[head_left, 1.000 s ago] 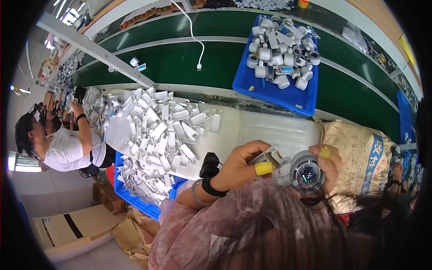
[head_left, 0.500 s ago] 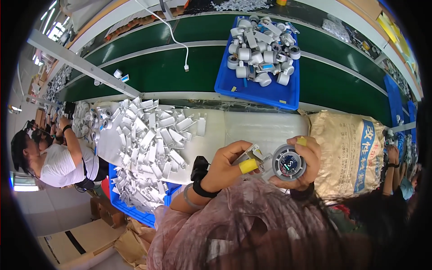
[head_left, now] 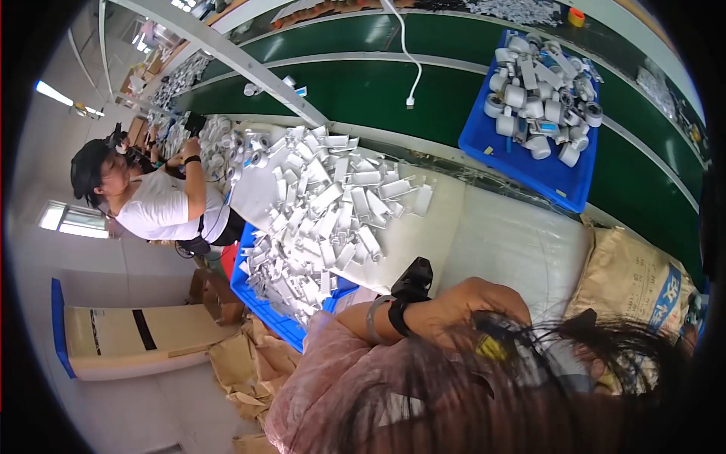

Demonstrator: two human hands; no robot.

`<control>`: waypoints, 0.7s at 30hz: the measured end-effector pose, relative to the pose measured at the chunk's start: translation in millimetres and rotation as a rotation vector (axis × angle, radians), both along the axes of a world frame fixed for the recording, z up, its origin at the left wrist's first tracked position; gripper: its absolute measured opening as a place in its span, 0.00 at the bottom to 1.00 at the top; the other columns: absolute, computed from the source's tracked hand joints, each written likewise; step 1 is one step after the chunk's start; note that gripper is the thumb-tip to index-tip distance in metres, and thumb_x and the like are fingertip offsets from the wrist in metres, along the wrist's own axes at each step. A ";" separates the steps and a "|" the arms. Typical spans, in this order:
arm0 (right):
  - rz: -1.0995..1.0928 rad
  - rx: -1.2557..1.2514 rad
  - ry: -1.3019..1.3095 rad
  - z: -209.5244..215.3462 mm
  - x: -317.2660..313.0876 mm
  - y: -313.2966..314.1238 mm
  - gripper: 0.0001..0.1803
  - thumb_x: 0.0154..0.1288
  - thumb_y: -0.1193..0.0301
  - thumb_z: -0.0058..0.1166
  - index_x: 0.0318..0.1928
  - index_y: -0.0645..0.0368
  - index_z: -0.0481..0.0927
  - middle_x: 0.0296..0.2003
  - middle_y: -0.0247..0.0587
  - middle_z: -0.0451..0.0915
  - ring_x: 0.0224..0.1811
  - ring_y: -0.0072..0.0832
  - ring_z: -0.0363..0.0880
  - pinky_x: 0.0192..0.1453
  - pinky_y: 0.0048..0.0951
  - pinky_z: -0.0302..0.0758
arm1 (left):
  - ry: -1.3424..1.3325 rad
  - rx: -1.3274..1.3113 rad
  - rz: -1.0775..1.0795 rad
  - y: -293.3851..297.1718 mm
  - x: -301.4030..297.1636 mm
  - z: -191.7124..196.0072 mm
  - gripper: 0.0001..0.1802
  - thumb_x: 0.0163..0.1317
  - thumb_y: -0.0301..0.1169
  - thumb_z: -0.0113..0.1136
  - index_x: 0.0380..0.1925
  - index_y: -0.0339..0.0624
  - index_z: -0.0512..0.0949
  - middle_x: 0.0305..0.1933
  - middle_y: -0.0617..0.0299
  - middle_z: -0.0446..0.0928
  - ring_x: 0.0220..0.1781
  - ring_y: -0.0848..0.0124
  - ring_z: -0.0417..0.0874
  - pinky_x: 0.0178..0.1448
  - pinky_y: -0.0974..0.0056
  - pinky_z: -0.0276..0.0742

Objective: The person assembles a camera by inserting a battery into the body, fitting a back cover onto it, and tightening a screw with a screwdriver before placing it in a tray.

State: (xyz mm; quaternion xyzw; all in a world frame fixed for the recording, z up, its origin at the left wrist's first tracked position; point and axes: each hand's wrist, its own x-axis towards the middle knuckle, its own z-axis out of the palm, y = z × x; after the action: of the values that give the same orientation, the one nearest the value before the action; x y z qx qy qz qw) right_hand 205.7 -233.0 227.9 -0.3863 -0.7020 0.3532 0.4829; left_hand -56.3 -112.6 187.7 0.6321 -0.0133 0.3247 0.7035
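Observation:
My left hand (head_left: pixel 484 299) is bent over at the lower middle, its fingers curled inward and partly behind dark hair. A yellow wrap (head_left: pixel 491 348) shows on one of its fingers; whatever lies in that grip is hidden. Beside it, a white round housing (head_left: pixel 563 357) shows in part through the hair. Only a sliver of my right hand (head_left: pixel 597 369) is visible, at the housing's right side. Left of my hands, a heap of white plastic brackets (head_left: pixel 329 204) covers the worktable (head_left: pixel 495 246) and spills into a blue crate (head_left: pixel 257 306).
A blue tray (head_left: pixel 484 140) with white round housings (head_left: pixel 541 102) rests on the green conveyor (head_left: pixel 352 94). A white cable (head_left: pixel 408 49) hangs over it. A paper sack (head_left: pixel 628 276) lies at the right. A co-worker (head_left: pixel 155 189) works at the left; a slanted metal bar (head_left: pixel 227 57) crosses there.
The view has swung, so the bench and tray sit farther right. My hands have gone lower and behind the hair; the bracket in my left hand no longer shows.

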 end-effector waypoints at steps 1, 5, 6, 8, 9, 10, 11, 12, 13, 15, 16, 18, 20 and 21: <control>0.096 -0.192 -0.167 5.3 4.3 3.3 0.07 0.68 0.72 0.46 0.43 0.61 0.66 0.38 0.59 0.78 0.36 0.53 0.81 0.32 0.40 0.83 | 0.016 -0.065 -0.020 -2.0 1.2 3.1 0.24 0.59 0.37 0.68 0.50 0.34 0.75 0.50 0.53 0.77 0.53 0.62 0.79 0.56 0.59 0.73; -0.029 0.207 0.163 -10.2 -20.0 18.0 0.09 0.69 0.72 0.45 0.46 0.62 0.68 0.41 0.63 0.77 0.36 0.51 0.81 0.34 0.40 0.82 | -0.018 -0.161 -0.056 -4.6 9.0 -0.1 0.22 0.58 0.34 0.69 0.49 0.35 0.76 0.51 0.55 0.78 0.54 0.64 0.79 0.56 0.60 0.73; -0.042 0.203 0.238 -23.6 -19.5 19.5 0.10 0.69 0.71 0.44 0.47 0.61 0.68 0.42 0.63 0.76 0.36 0.51 0.81 0.36 0.40 0.82 | -0.030 -0.156 -0.074 -3.3 8.9 0.5 0.22 0.58 0.34 0.69 0.49 0.35 0.76 0.51 0.55 0.78 0.54 0.64 0.79 0.56 0.60 0.73; -0.232 -0.013 0.444 -23.9 -37.9 13.4 0.19 0.64 0.66 0.56 0.50 0.62 0.70 0.45 0.62 0.75 0.42 0.50 0.80 0.44 0.42 0.81 | 0.207 -0.460 -0.115 0.7 7.9 0.4 0.20 0.57 0.29 0.69 0.48 0.36 0.75 0.50 0.56 0.77 0.53 0.66 0.78 0.58 0.61 0.72; -0.263 0.001 0.422 -17.7 -44.3 21.4 0.19 0.64 0.66 0.56 0.50 0.62 0.70 0.45 0.62 0.75 0.42 0.50 0.80 0.44 0.42 0.81 | 0.305 -0.305 -0.080 8.7 10.6 -2.1 0.24 0.62 0.36 0.63 0.54 0.35 0.70 0.53 0.60 0.72 0.56 0.69 0.72 0.58 0.64 0.69; -0.303 0.103 0.093 -17.0 -45.3 46.5 0.33 0.49 0.64 0.68 0.54 0.64 0.70 0.46 0.59 0.76 0.46 0.48 0.78 0.47 0.41 0.78 | 0.207 -0.368 0.051 5.2 11.5 -4.4 0.30 0.61 0.31 0.64 0.62 0.39 0.64 0.58 0.61 0.68 0.61 0.69 0.69 0.63 0.62 0.67; -0.338 0.204 -0.238 -17.6 -48.0 70.4 0.48 0.34 0.62 0.81 0.57 0.66 0.71 0.48 0.56 0.76 0.49 0.46 0.76 0.51 0.40 0.76 | 0.203 -0.297 0.175 10.2 7.1 -31.6 0.41 0.57 0.35 0.68 0.67 0.42 0.57 0.66 0.57 0.63 0.69 0.65 0.64 0.70 0.58 0.59; -0.363 0.256 -0.353 -14.8 -49.4 86.3 0.48 0.35 0.59 0.80 0.58 0.66 0.71 0.48 0.53 0.77 0.46 0.43 0.78 0.50 0.37 0.75 | 0.320 -0.105 0.357 20.9 9.7 -36.0 0.42 0.60 0.40 0.64 0.70 0.41 0.54 0.69 0.56 0.59 0.72 0.63 0.59 0.74 0.57 0.53; -0.405 0.171 -0.345 -19.0 -54.9 94.1 0.47 0.35 0.58 0.79 0.56 0.65 0.72 0.46 0.51 0.78 0.45 0.43 0.78 0.51 0.37 0.75 | 0.323 -0.051 0.428 28.0 12.7 -43.3 0.40 0.63 0.32 0.61 0.70 0.41 0.52 0.70 0.54 0.58 0.72 0.61 0.61 0.74 0.56 0.55; -0.428 0.094 -0.385 -35.6 -62.7 105.0 0.45 0.35 0.60 0.78 0.55 0.63 0.71 0.45 0.50 0.78 0.46 0.45 0.78 0.52 0.38 0.75 | 0.247 -0.239 0.283 37.0 15.1 -48.4 0.39 0.66 0.36 0.58 0.71 0.39 0.51 0.71 0.53 0.57 0.73 0.62 0.59 0.74 0.57 0.53; -0.393 0.152 -0.480 -41.7 -65.8 107.6 0.44 0.36 0.62 0.78 0.56 0.61 0.71 0.47 0.49 0.77 0.47 0.45 0.79 0.53 0.39 0.74 | 0.279 -0.268 0.227 35.3 19.3 -43.6 0.38 0.67 0.37 0.57 0.71 0.39 0.50 0.71 0.53 0.57 0.73 0.62 0.58 0.75 0.57 0.53; -0.322 0.177 -0.615 -43.0 -66.6 107.8 0.45 0.37 0.64 0.77 0.58 0.58 0.70 0.53 0.50 0.75 0.53 0.48 0.76 0.57 0.41 0.74 | 0.313 -0.294 0.159 30.7 26.9 -40.7 0.38 0.68 0.38 0.56 0.71 0.39 0.50 0.70 0.53 0.58 0.74 0.62 0.58 0.75 0.57 0.53; -0.252 0.195 -0.555 -34.3 -64.9 109.3 0.45 0.38 0.64 0.76 0.60 0.58 0.69 0.56 0.51 0.73 0.57 0.47 0.74 0.57 0.41 0.74 | 0.397 -0.305 0.373 27.1 35.1 -50.0 0.31 0.70 0.40 0.51 0.68 0.42 0.56 0.66 0.54 0.64 0.70 0.62 0.64 0.69 0.57 0.65; -0.179 0.203 -0.494 -29.3 -64.8 108.7 0.45 0.40 0.65 0.76 0.61 0.59 0.68 0.58 0.51 0.71 0.60 0.46 0.72 0.57 0.41 0.73 | 0.397 -0.300 0.377 26.2 34.3 -56.3 0.31 0.70 0.40 0.51 0.68 0.42 0.56 0.66 0.54 0.64 0.70 0.62 0.64 0.69 0.57 0.65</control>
State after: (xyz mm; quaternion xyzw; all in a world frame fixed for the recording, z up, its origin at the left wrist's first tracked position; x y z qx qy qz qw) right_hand 140.9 -124.3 198.6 -0.4709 -0.7932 0.1322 0.3628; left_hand -22.0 -86.4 131.4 0.5634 0.2900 0.3181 0.7052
